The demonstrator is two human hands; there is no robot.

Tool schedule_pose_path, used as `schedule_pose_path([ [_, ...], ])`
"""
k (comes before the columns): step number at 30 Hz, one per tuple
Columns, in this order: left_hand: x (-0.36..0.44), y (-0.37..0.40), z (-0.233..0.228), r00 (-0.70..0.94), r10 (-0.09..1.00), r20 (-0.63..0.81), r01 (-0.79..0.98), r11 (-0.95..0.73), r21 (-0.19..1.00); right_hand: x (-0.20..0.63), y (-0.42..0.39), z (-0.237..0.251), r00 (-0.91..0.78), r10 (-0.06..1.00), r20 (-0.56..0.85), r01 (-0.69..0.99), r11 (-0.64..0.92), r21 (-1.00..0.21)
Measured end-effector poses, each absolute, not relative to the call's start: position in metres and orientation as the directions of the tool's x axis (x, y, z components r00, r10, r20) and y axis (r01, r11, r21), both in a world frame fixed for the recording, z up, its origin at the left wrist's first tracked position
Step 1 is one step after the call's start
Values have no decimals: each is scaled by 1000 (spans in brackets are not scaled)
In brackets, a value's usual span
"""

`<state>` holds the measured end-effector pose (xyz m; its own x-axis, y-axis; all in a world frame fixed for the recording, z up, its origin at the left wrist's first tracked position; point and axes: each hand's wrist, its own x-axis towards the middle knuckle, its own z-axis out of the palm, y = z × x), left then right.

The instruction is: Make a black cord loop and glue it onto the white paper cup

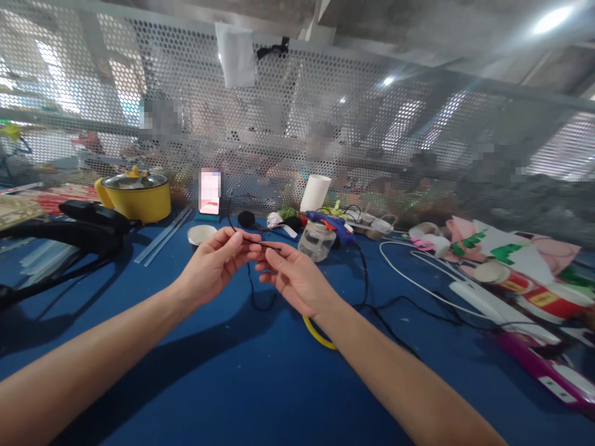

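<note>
Between my two hands, above the middle of the blue table (204,359), runs a thin black cord (269,246). My left hand (214,263) pinches it between thumb and fingers, and one strand rises above that thumb. Close beside it, my right hand (292,272) is closed on the cord near what looks like its end. A loose length of the cord hangs below the hands toward the tabletop. Just behind my right hand stands a clear jar (317,241), and a white cup (201,234) is behind my left hand. Under my right wrist lies part of a yellow ring (318,334).
A blue glue gun (332,226) rests by the jar, its black cable trailing right. At left are a yellow pot (139,198), clear glue sticks (162,238) and a black stand (88,229). A phone (210,193) stands behind. A purple power strip (548,371) lies right.
</note>
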<state>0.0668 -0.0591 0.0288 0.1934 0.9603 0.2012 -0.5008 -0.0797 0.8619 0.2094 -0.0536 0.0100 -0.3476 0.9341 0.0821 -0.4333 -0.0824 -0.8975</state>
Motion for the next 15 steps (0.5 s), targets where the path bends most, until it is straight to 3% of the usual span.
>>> schedule_pose_path([
  [6,71,-65,28,237,955,177,-512,-32,859,202,-51,4,-189,980,60,-584,-63,-809],
  [11,62,-59,39,172,973,155,-532,-41,846,215,-47,15,-203,974,100,-537,-25,-843],
  [15,59,-62,44,263,944,198,-542,-25,840,221,-49,24,-251,961,119,-527,-33,-849],
])
